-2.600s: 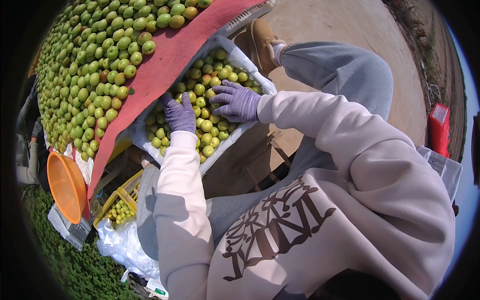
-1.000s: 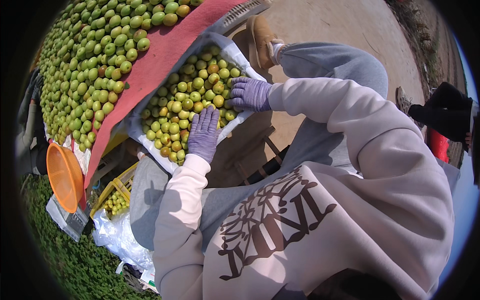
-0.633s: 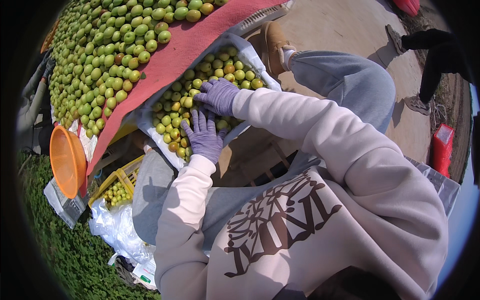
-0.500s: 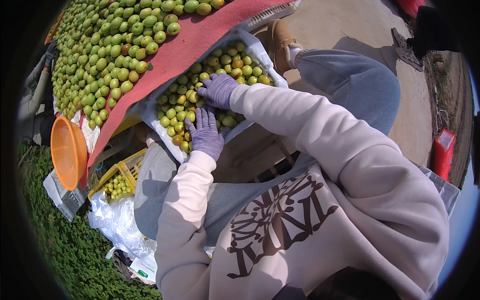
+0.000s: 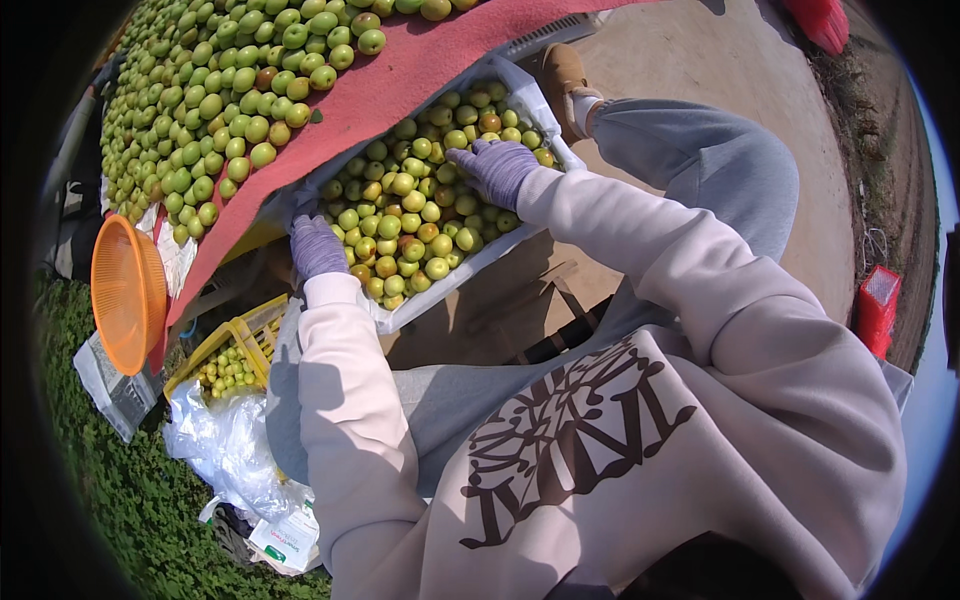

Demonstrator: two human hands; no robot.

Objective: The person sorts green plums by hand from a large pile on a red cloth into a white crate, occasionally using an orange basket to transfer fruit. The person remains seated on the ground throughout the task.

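A crate with a pale plastic lining (image 5: 478,250) sits before me, filled with green, partly brown-blushed jujubes (image 5: 410,220). My left hand (image 5: 318,246), in a purple knit glove, is at the crate's left rim, its fingers bent against the lined edge; the fingertips are partly hidden. In a matching glove, my right hand (image 5: 500,172) lies over the jujubes near the crate's right side. Its fingers stretch out to the left across the top layer, holding none that I can see.
A large heap of jujubes (image 5: 215,110) lies on a red cloth (image 5: 400,85) beyond the crate. To the left are an orange plastic basket (image 5: 128,295), a yellow crate (image 5: 262,340) with more fruit and clear plastic bags (image 5: 225,440). My leg (image 5: 700,150) flanks the right side.
My left hand has left the middle of the jujubes and moved left to the crate's rim. My right hand has shifted right, uncovering more fruit between them.
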